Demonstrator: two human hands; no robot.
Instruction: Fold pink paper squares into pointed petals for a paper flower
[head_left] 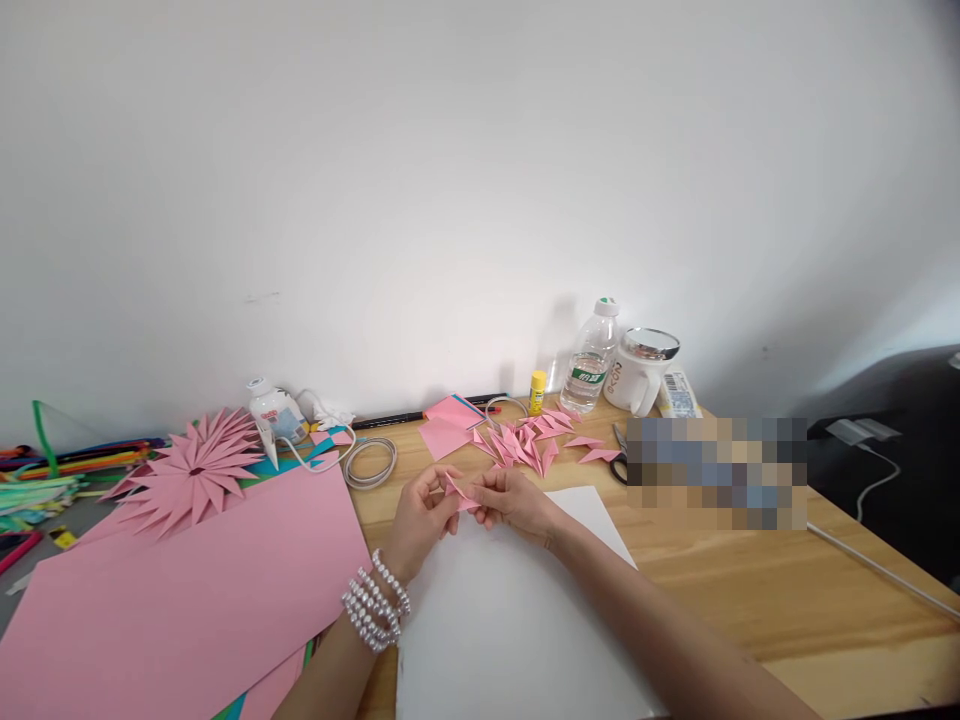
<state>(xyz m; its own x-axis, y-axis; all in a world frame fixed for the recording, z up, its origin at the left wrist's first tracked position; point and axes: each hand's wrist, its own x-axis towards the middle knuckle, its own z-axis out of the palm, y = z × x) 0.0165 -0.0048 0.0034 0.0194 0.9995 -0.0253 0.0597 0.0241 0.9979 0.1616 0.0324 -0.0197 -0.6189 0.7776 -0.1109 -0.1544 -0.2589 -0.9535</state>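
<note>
Between my two hands a small pink folded paper piece (460,493) is pinched above a white board (517,610). My left hand (425,512), with a beaded bracelet at the wrist, grips its left side. Thumb and fingers of my right hand (511,503) close on its right side. Just beyond my hands lies a loose heap of pink folded paper pieces (525,440). Pink paper squares (448,425) rest behind them to the left. At far left, a spiky pink paper rosette (196,470) sits by large pink sheets (210,590).
Along the wall stand a white bottle (276,410), a yellow glue stick (537,393), a water bottle (592,358) and a white mug (639,372). Scissors (619,466) lie at right beside a blurred patch. A tape roll (370,463) and coloured pipe cleaners (90,462) are at left.
</note>
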